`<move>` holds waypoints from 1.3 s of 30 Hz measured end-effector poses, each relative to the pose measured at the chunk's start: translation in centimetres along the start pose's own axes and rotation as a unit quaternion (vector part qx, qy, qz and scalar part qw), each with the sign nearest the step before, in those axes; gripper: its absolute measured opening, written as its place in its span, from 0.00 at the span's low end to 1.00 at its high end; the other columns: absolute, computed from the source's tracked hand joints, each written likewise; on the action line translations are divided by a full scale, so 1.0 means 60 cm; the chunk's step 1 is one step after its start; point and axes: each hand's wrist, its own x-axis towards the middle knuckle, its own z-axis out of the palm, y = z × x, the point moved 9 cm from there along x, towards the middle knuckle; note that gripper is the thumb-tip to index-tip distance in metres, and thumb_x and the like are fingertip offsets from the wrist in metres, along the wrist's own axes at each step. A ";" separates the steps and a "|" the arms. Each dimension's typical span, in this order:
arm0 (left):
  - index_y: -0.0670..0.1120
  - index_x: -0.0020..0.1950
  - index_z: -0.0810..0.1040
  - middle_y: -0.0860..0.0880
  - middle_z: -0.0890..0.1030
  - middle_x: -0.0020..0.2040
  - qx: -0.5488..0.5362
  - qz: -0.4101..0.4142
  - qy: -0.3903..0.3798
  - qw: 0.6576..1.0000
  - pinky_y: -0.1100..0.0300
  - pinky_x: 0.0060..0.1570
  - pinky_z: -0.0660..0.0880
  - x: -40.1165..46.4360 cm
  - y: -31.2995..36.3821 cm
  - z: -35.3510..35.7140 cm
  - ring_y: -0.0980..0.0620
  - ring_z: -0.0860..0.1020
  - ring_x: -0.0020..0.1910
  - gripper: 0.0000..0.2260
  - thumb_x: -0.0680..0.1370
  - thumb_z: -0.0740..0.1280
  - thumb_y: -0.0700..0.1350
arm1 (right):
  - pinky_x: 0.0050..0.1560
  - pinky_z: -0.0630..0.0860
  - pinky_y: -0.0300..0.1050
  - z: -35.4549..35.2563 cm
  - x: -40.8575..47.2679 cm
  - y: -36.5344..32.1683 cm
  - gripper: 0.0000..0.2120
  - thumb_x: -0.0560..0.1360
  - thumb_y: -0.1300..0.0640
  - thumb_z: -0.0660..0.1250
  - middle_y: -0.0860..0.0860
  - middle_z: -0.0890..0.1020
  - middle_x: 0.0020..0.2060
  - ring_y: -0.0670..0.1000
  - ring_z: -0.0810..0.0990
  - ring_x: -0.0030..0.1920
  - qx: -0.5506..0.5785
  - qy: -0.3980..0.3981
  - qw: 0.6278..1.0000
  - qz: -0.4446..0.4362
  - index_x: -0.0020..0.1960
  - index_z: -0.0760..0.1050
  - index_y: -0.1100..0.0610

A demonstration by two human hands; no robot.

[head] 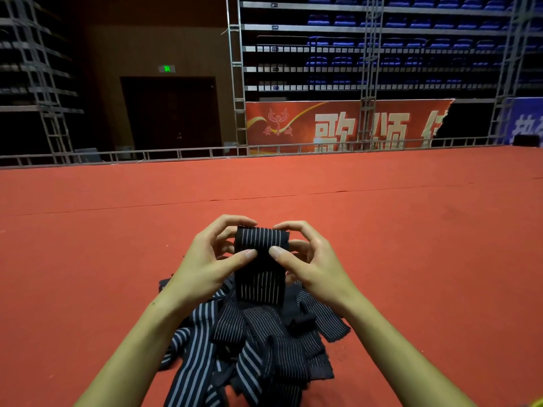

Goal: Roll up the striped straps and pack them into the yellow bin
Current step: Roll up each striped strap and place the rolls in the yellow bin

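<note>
A dark strap with thin white stripes (261,259) was held up between both hands above the red carpet (411,230). Its upper end was curled over at the top, and the rest hung down flat toward the near side. The left hand (214,259) was curled around the strap's left edge, with the thumb pressed on the near face and the fingertips hooked over the top of the curl. The right hand (308,259) was set in a mirrored grip on the right edge, thumb on the near face beside the left thumb, fingers arched over the top. The two thumbs were nearly touching at the middle of the strap.

Below and nearer than the hands, a loose pile of striped straps (252,348) was spread on the carpet between the forearms; some carried broad pale stripes, others fine ones, and they overlapped in no order. The hanging end of the held strap reached down just over the far part of this pile.

At the near right corner a small yellow edge (536,403) was visible; whether it belonged to the bin could not be told, and nothing of its contents was shown.
</note>
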 end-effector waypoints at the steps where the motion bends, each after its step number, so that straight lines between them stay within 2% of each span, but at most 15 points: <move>1: 0.53 0.67 0.80 0.43 0.86 0.60 -0.009 -0.006 0.001 1.000 0.34 0.61 0.82 0.000 -0.002 0.000 0.30 0.82 0.59 0.19 0.77 0.78 0.43 | 0.38 0.83 0.53 -0.002 0.000 -0.002 0.15 0.82 0.58 0.74 0.58 0.87 0.54 0.59 0.89 0.48 0.001 0.004 1.000 -0.004 0.66 0.76 0.49; 5: 0.50 0.67 0.80 0.44 0.88 0.58 -0.034 -0.044 0.017 0.998 0.47 0.55 0.86 -0.005 -0.009 0.000 0.42 0.88 0.56 0.19 0.78 0.78 0.41 | 0.46 0.84 0.71 -0.005 0.000 -0.002 0.17 0.81 0.62 0.74 0.60 0.87 0.54 0.68 0.87 0.49 0.005 0.008 1.000 -0.020 0.66 0.77 0.49; 6: 0.51 0.66 0.81 0.43 0.88 0.58 -0.036 -0.057 0.019 0.998 0.50 0.53 0.85 -0.006 -0.011 0.001 0.43 0.88 0.56 0.18 0.77 0.77 0.44 | 0.48 0.85 0.70 -0.005 0.000 -0.002 0.17 0.81 0.63 0.74 0.59 0.87 0.54 0.67 0.87 0.48 0.006 0.006 1.000 -0.023 0.66 0.77 0.50; 8: 0.52 0.65 0.81 0.43 0.89 0.55 -0.030 -0.080 0.021 0.996 0.48 0.52 0.84 -0.007 -0.016 0.002 0.46 0.88 0.52 0.16 0.78 0.75 0.50 | 0.46 0.85 0.59 -0.004 0.001 -0.001 0.18 0.81 0.65 0.73 0.55 0.87 0.52 0.57 0.86 0.41 0.011 0.004 1.000 -0.027 0.66 0.77 0.50; 10: 0.52 0.62 0.83 0.45 0.89 0.49 -0.029 -0.098 0.033 0.994 0.46 0.48 0.80 -0.005 -0.023 0.003 0.49 0.85 0.43 0.13 0.80 0.73 0.55 | 0.41 0.79 0.52 -0.002 0.001 0.003 0.19 0.80 0.68 0.72 0.51 0.86 0.50 0.51 0.78 0.37 0.012 0.000 0.999 -0.031 0.66 0.77 0.50; 12: 0.51 0.58 0.84 0.47 0.85 0.43 -0.031 -0.109 0.041 0.993 0.51 0.43 0.79 -0.004 -0.027 0.004 0.52 0.80 0.36 0.14 0.80 0.71 0.58 | 0.42 0.75 0.54 0.001 0.003 0.009 0.20 0.80 0.69 0.71 0.53 0.84 0.51 0.55 0.75 0.38 0.014 -0.003 0.999 -0.034 0.65 0.77 0.50; 14: 0.51 0.57 0.85 0.46 0.83 0.42 -0.038 -0.118 0.036 0.992 0.51 0.41 0.79 -0.003 -0.029 0.008 0.50 0.79 0.35 0.14 0.80 0.70 0.60 | 0.45 0.76 0.58 0.003 0.002 0.011 0.19 0.80 0.70 0.70 0.57 0.84 0.55 0.58 0.77 0.41 0.021 -0.007 0.999 -0.040 0.64 0.77 0.51; 17: 0.50 0.58 0.86 0.45 0.85 0.43 -0.035 -0.118 0.030 0.992 0.51 0.41 0.79 -0.003 -0.029 0.010 0.49 0.80 0.38 0.12 0.80 0.74 0.56 | 0.48 0.79 0.59 0.004 -0.002 0.012 0.19 0.78 0.73 0.67 0.54 0.84 0.57 0.59 0.79 0.44 0.014 -0.010 0.999 -0.039 0.62 0.76 0.53; 20: 0.49 0.61 0.85 0.42 0.89 0.49 -0.052 -0.119 0.025 0.991 0.57 0.43 0.82 -0.006 -0.029 0.015 0.49 0.87 0.45 0.11 0.80 0.75 0.49 | 0.45 0.79 0.51 0.004 -0.006 0.012 0.23 0.76 0.77 0.64 0.50 0.83 0.55 0.54 0.81 0.44 0.003 -0.003 0.999 -0.036 0.59 0.77 0.51; 23: 0.48 0.62 0.84 0.41 0.89 0.52 -0.066 -0.108 0.025 0.992 0.60 0.44 0.82 -0.009 -0.022 0.014 0.48 0.88 0.49 0.12 0.79 0.76 0.45 | 0.47 0.81 0.57 0.005 -0.008 0.015 0.23 0.77 0.76 0.65 0.53 0.84 0.58 0.56 0.84 0.46 0.016 -0.005 1.000 -0.021 0.63 0.76 0.51; 27: 0.46 0.65 0.82 0.42 0.88 0.56 -0.061 -0.084 0.017 0.994 0.58 0.50 0.83 -0.011 -0.010 0.009 0.45 0.88 0.54 0.16 0.78 0.77 0.38 | 0.49 0.85 0.65 0.000 -0.010 0.021 0.22 0.78 0.59 0.74 0.55 0.85 0.60 0.60 0.88 0.51 0.036 0.003 0.999 0.020 0.68 0.75 0.46; 30: 0.45 0.65 0.81 0.42 0.88 0.57 -0.058 -0.071 0.018 0.996 0.54 0.55 0.85 -0.011 -0.006 0.007 0.45 0.87 0.57 0.19 0.77 0.76 0.33 | 0.43 0.86 0.58 0.003 -0.012 0.019 0.18 0.81 0.49 0.75 0.59 0.88 0.55 0.61 0.89 0.46 0.034 0.008 0.998 0.043 0.68 0.74 0.44; 32: 0.44 0.65 0.81 0.43 0.88 0.56 -0.048 -0.064 0.020 0.997 0.52 0.56 0.84 -0.012 -0.004 0.006 0.47 0.86 0.56 0.19 0.76 0.76 0.30 | 0.41 0.86 0.56 0.004 -0.012 0.015 0.16 0.81 0.47 0.74 0.61 0.88 0.50 0.60 0.87 0.40 0.025 0.018 0.999 0.041 0.66 0.75 0.44; 36: 0.47 0.62 0.82 0.44 0.87 0.53 -0.023 -0.060 0.024 0.998 0.48 0.55 0.82 -0.018 -0.007 0.003 0.48 0.85 0.54 0.21 0.75 0.77 0.28 | 0.40 0.83 0.55 0.008 -0.009 0.005 0.14 0.81 0.52 0.74 0.61 0.88 0.50 0.57 0.86 0.39 0.018 0.022 0.999 0.020 0.65 0.75 0.47; 39: 0.49 0.63 0.81 0.44 0.87 0.57 -0.037 -0.065 0.019 0.997 0.46 0.57 0.82 -0.028 -0.010 0.000 0.44 0.86 0.55 0.20 0.75 0.79 0.35 | 0.41 0.82 0.54 0.014 -0.009 -0.003 0.15 0.81 0.58 0.75 0.61 0.88 0.48 0.55 0.85 0.38 0.023 0.012 1.000 0.005 0.64 0.75 0.50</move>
